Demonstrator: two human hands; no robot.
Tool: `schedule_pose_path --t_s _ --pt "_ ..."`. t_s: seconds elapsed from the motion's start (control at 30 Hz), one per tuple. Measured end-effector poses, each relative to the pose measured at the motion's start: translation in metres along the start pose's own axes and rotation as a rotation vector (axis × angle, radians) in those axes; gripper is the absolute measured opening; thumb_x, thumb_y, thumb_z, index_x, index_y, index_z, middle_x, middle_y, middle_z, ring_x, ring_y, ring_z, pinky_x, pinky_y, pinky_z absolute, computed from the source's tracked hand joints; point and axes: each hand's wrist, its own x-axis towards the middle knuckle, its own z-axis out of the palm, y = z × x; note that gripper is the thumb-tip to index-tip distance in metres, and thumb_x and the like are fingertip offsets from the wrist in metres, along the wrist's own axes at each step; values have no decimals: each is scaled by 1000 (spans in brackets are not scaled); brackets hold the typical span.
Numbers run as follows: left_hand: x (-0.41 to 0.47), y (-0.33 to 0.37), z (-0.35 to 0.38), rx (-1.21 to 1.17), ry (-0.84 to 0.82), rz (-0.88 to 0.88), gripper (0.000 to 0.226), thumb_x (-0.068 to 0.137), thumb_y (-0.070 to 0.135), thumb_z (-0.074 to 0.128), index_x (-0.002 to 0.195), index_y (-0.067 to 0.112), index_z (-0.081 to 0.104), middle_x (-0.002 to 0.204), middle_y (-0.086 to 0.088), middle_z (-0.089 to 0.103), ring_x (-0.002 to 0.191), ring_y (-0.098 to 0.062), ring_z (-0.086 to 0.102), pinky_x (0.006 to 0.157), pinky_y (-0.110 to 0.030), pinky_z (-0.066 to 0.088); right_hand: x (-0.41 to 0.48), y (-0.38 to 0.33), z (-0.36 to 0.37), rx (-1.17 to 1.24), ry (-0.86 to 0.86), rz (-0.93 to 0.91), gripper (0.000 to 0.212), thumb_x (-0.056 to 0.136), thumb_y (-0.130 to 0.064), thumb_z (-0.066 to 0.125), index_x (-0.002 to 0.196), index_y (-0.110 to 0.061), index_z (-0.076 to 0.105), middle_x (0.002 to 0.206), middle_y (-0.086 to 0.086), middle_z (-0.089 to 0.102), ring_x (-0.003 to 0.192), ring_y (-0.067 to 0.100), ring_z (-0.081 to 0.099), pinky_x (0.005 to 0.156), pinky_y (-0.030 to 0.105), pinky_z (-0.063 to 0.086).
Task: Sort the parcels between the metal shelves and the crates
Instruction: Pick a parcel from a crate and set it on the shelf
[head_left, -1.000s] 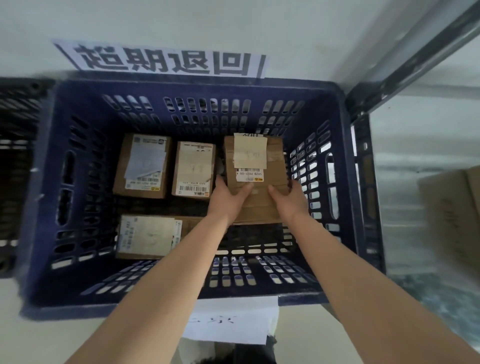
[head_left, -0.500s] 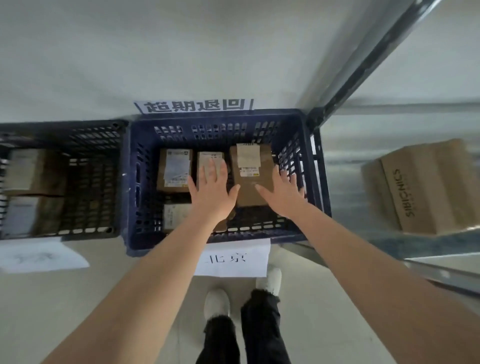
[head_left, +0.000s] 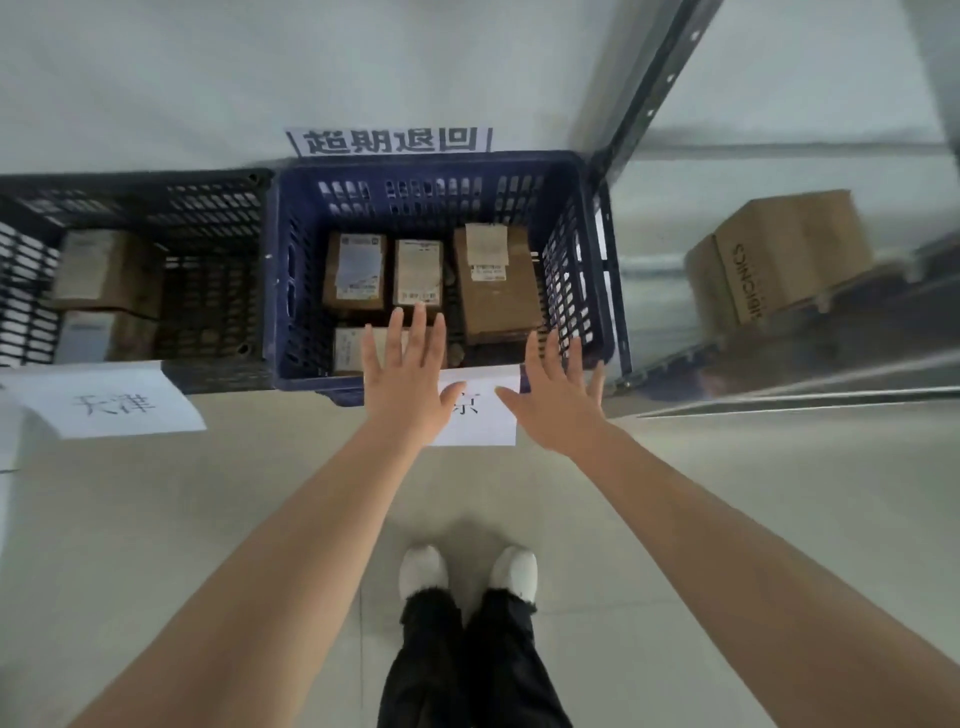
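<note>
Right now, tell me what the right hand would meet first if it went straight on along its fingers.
Probably the near rim of the blue crate; if the right hand clears it, the largest parcel inside. Depth is unclear.

On the floor (head_left: 675, 519) two crates stand side by side: the left crate (head_left: 156, 179) holds parcels (head_left: 104, 270), the right crate (head_left: 441, 163) four more. Right of them a metal shelf (head_left: 779, 402) carries a carton (head_left: 789, 249).

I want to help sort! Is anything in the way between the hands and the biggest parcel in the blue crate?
Nothing visible is in the way. The blue crate is open on top and the biggest parcel has nothing lying on it. The left hand and right hand hover open by the crate's near rim.
</note>
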Motion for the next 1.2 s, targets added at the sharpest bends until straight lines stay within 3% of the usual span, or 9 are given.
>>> schedule_pose_path --t_s 0.17,0.47,0.67,0.87,1.0,1.2 --pt "-43 25 15 -30 40 59 80 100 61 24 155 19 -18 162 -6 -25 149 -30 -21 117 -54 -11 -45 15 26 17 22 45 81 101 -62 23 158 -18 -13 167 8 -14 152 33 -15 120 57 -5" --pt "-149 42 24 11 82 178 81 100 53 39 157 17 -7 164 -8 -17 151 -31 -13 118 -53 -12 -162 39 66 153 15 175 79 102 -60 21 158 -18 -16 166 5 -18 152 30 -18 118 57 -13" --pt "-229 79 -12 52 -47 139 82 100 61 21 152 18 -26 158 -7 -34 146 -30 -29 116 -53 -16 -263 66 72 273 -39 240 79 102 -61 21 157 -19 -18 165 5 -21 151 30 -22 118 57 -13" --pt "-292 159 -66 57 -33 188 82 100 59 21 151 18 -28 156 -7 -37 145 -30 -31 112 -51 -23 -355 132 59 342 -51 281 81 101 -63 19 155 -20 -23 163 5 -26 149 31 -25 117 57 -14" --pt "-322 227 -108 57 80 259 82 101 59 22 146 18 -33 157 -10 -35 146 -31 -29 111 -50 -25 -409 196 25 373 47 320 83 99 -65 19 155 -20 -22 163 4 -27 149 33 -25 117 59 -13" --pt "-321 329 -210 68 330 383 85 100 62 20 148 15 -32 150 -11 -43 144 -32 -31 110 -47 -28 -469 295 -71 399 338 378 80 100 -65 18 156 -22 -19 164 1 -24 150 31 -23 117 57 -13"
